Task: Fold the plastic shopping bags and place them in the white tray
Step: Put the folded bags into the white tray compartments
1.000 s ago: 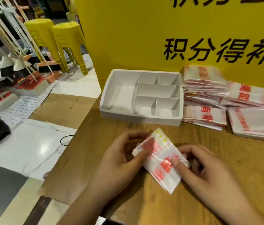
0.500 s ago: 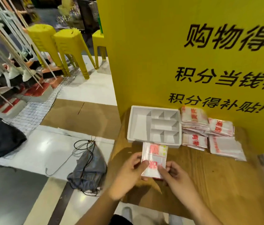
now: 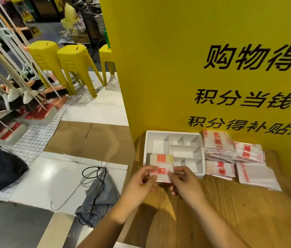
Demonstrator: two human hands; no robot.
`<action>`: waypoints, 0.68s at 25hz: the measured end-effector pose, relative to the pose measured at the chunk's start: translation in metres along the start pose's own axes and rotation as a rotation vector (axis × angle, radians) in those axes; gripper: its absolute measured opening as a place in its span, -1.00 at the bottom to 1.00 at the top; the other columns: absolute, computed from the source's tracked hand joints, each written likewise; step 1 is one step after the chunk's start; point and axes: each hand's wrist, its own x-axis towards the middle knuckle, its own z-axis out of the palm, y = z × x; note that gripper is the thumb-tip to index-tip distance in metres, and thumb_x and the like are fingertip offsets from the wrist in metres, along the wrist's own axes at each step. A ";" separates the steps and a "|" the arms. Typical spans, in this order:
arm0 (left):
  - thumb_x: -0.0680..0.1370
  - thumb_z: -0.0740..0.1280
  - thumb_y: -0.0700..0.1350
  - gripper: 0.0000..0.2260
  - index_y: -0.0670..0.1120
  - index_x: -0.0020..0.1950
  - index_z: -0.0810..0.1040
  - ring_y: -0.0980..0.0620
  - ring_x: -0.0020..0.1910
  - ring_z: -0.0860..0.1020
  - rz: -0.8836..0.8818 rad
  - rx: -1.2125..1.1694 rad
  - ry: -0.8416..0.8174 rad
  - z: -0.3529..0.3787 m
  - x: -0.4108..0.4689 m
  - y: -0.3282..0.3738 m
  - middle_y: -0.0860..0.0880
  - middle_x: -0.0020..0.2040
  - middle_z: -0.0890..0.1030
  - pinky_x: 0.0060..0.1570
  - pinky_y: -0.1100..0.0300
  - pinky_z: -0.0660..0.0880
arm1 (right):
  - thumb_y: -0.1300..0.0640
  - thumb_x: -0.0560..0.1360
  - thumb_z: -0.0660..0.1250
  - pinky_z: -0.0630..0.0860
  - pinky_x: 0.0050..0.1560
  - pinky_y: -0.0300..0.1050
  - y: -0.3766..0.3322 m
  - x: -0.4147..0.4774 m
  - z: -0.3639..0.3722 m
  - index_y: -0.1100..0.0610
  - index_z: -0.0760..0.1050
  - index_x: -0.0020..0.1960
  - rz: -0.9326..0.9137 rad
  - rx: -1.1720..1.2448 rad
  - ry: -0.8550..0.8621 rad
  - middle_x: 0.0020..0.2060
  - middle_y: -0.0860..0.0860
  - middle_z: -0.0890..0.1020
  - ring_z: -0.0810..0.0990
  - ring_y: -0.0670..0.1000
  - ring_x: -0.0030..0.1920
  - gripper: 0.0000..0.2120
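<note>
A folded white plastic bag with red print [image 3: 161,165] is held over the near left corner of the white compartment tray [image 3: 174,134], its far end above the large left compartment. My left hand [image 3: 141,185] pinches its left edge and my right hand [image 3: 184,181] pinches its right edge. The tray stands on the wooden table [image 3: 230,212] against the yellow board. Piles of flat unfolded bags [image 3: 237,156] lie to the right of the tray.
A yellow sign board [image 3: 212,68] rises right behind the tray. Left of the table, on the floor, lie a grey drawstring bag [image 3: 98,199], a black bag [image 3: 3,169] and cardboard. Yellow stools [image 3: 69,67] and brooms stand farther left.
My view pulled back and up. Both hands carried the folded bag forward from the table surface to the tray's near left corner.
</note>
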 end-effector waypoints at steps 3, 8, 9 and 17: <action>0.62 0.35 -0.10 -0.84 0.16 0.13 0.58 0.20 -0.16 0.61 0.003 0.167 0.013 -0.002 0.014 -0.008 0.05 -0.02 0.66 -0.06 0.09 0.61 | 0.09 0.57 0.38 0.53 -0.45 -0.24 0.006 0.024 0.004 0.02 0.43 0.24 -0.048 -0.131 0.021 -0.27 0.01 0.69 0.61 -0.05 -0.48 -0.73; 0.55 0.45 -0.05 -0.77 0.15 0.18 0.59 0.14 0.02 0.60 0.019 0.372 0.066 -0.004 0.033 -0.020 0.21 -0.04 0.62 0.09 0.18 0.56 | -0.08 0.59 0.30 0.45 -0.36 -0.42 0.007 0.040 -0.003 -0.03 0.47 0.30 -0.225 -0.446 0.005 -0.10 -0.08 0.69 0.60 -0.18 -0.29 -0.69; 0.56 0.44 -0.06 -0.75 0.09 0.23 0.58 0.12 0.06 0.60 0.032 0.410 0.096 -0.003 0.036 -0.020 0.17 0.03 0.63 0.09 0.22 0.55 | -0.11 0.60 0.28 0.42 -0.34 -0.42 0.002 0.043 -0.010 -0.07 0.47 0.29 -0.262 -0.504 -0.012 -0.13 -0.14 0.66 0.59 -0.20 -0.25 -0.70; 0.64 0.29 -0.02 -0.67 0.02 0.40 0.50 -0.04 0.22 0.58 0.205 0.952 0.136 0.002 0.075 -0.020 -0.01 0.36 0.52 0.10 0.03 0.58 | 0.01 0.60 0.29 0.52 -0.23 -0.11 -0.038 0.061 -0.110 -0.02 0.50 0.29 -0.488 -0.614 0.297 -0.10 -0.08 0.63 0.58 -0.05 -0.16 -0.73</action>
